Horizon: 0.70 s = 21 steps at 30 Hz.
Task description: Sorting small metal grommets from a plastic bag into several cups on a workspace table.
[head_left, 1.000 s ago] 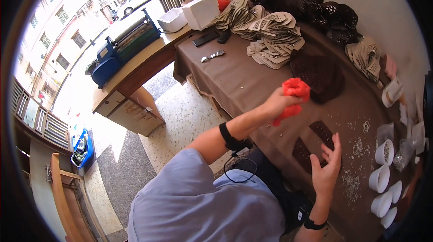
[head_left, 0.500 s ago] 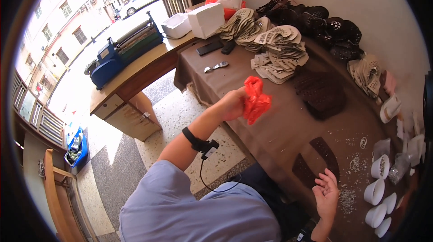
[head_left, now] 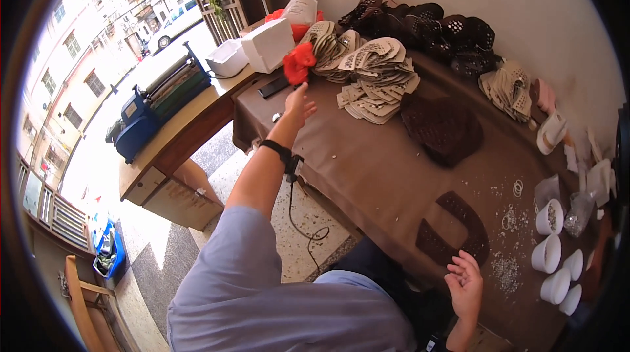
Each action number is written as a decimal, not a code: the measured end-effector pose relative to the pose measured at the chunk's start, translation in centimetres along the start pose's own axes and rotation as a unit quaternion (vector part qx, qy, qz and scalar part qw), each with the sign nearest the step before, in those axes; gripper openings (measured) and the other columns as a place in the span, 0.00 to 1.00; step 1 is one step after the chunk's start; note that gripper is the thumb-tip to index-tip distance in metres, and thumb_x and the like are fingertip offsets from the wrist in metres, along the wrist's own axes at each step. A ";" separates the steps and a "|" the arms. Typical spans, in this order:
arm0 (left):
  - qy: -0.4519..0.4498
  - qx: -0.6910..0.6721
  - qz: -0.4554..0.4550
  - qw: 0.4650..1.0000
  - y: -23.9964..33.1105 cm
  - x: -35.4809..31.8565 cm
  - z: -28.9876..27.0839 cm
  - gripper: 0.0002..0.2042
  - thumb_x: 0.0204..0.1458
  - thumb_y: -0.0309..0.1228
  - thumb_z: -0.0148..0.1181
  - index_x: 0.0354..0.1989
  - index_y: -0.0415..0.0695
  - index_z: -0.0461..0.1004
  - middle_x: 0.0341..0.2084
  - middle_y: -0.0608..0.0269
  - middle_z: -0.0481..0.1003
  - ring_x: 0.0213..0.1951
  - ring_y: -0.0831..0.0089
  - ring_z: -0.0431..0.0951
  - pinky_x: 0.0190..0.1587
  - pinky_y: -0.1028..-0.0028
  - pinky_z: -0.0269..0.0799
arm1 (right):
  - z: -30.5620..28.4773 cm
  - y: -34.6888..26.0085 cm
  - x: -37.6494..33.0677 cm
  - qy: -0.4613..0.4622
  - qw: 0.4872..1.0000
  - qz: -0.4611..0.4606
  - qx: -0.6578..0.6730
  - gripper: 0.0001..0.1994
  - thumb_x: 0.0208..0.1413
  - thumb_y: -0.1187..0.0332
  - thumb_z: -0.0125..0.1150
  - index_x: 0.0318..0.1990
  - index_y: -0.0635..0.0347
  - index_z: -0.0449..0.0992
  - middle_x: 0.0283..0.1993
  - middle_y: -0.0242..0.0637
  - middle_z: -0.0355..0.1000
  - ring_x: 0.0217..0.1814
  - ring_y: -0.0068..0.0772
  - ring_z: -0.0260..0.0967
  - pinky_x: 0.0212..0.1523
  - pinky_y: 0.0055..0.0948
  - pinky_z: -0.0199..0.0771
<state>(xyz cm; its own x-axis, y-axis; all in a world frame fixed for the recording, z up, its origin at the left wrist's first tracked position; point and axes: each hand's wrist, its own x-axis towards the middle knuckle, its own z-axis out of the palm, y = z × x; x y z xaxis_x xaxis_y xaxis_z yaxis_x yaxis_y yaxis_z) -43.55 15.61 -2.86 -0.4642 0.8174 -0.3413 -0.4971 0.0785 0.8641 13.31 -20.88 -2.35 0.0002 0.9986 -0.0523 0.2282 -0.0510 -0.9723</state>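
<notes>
Far left: a blue machine (head_left: 141,115) with dark rollers sits on a wooden bench by the window.
Left hand: the left hand (head_left: 298,106) is stretched far forward over the table, fingers spread and empty.
Red cloth: a crumpled red cloth (head_left: 298,63) lies just beyond those fingertips, apart from them; whether it is airborne or resting I cannot tell. It looks soft and bunched, with no clear long axis. The left hand is much the nearer one.
Behind the cloth: white boxes (head_left: 268,43).
Table: a brown cloth-covered table (head_left: 367,168).
Middle: a heap of flat tan perforated cut-outs (head_left: 374,76), then a dark brown pile (head_left: 443,125).
Right hand: the right hand (head_left: 466,283) hovers loosely open, palm up, holding nothing, beside two dark curved pieces (head_left: 453,234).
Far right: small white cups (head_left: 551,253) and scattered pale beads.
</notes>
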 end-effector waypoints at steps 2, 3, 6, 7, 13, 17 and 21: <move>-0.078 0.117 0.019 0.990 -3.3 -2.4 1.3 0.44 0.59 0.47 0.69 0.78 0.44 0.51 0.68 0.48 0.65 0.58 0.49 0.76 0.53 0.57 0.79 | -0.6 0.7 -1.0 0.025 1.000 0.015 0.005 0.23 0.52 0.84 0.67 0.58 0.71 0.76 0.71 0.46 0.64 0.56 0.35 0.77 0.55 0.31 0.80; -0.079 0.122 0.011 0.989 -3.7 -3.1 1.6 0.44 0.59 0.47 0.69 0.78 0.44 0.51 0.68 0.48 0.65 0.58 0.49 0.76 0.53 0.57 0.79 | -0.8 0.7 -1.0 0.025 1.000 0.013 -0.003 0.22 0.53 0.84 0.67 0.58 0.71 0.76 0.71 0.45 0.65 0.56 0.35 0.77 0.55 0.31 0.80; -0.110 0.166 0.086 0.976 -5.2 -4.9 2.1 0.43 0.59 0.41 0.70 0.77 0.41 0.51 0.64 0.50 0.70 0.57 0.53 0.77 0.51 0.60 0.80 | -1.2 0.1 -1.2 0.020 0.999 0.014 -0.022 0.22 0.53 0.84 0.66 0.57 0.70 0.76 0.69 0.45 0.68 0.55 0.34 0.77 0.55 0.31 0.79; -0.086 0.182 0.107 0.974 -5.0 -5.1 1.9 0.44 0.59 0.40 0.70 0.78 0.41 0.49 0.62 0.50 0.71 0.53 0.56 0.79 0.51 0.60 0.80 | -1.2 -0.2 -0.7 0.008 1.000 -0.002 -0.028 0.22 0.53 0.84 0.66 0.57 0.70 0.76 0.68 0.44 0.69 0.56 0.33 0.77 0.56 0.30 0.79; 0.197 0.386 0.296 0.851 -4.9 -1.6 -2.4 0.28 0.52 0.38 0.72 0.62 0.42 0.74 0.41 0.55 0.83 0.42 0.68 0.83 0.44 0.67 0.80 | -1.6 0.2 -1.9 0.036 0.999 0.003 -0.024 0.21 0.54 0.85 0.63 0.57 0.69 0.77 0.67 0.44 0.70 0.56 0.33 0.77 0.55 0.30 0.79; 0.186 0.323 0.331 0.867 -3.0 2.1 -9.7 0.17 0.51 0.36 0.72 0.47 0.42 0.84 0.34 0.59 0.82 0.34 0.69 0.82 0.39 0.69 0.78 | -1.4 1.1 -1.5 0.008 1.000 -0.016 0.000 0.20 0.55 0.85 0.64 0.56 0.69 0.77 0.65 0.44 0.72 0.54 0.32 0.78 0.54 0.29 0.79; -0.035 0.201 0.197 0.959 -6.5 -5.3 -2.3 0.16 0.60 0.30 0.67 0.56 0.44 0.79 0.33 0.69 0.77 0.28 0.82 0.73 0.27 0.81 0.68 | -1.3 -0.5 -2.3 0.068 0.997 -0.023 -0.027 0.17 0.55 0.84 0.67 0.53 0.69 0.80 0.60 0.42 0.77 0.52 0.30 0.81 0.51 0.27 0.81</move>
<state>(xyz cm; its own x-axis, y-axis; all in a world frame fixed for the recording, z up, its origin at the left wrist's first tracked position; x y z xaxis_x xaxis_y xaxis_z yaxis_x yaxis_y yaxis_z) -39.52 9.45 -7.48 -0.5002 0.8641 0.0548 0.0366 -0.0422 0.9984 14.42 -23.11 -1.49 0.1187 0.9926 0.0272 0.2840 -0.0077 -0.9588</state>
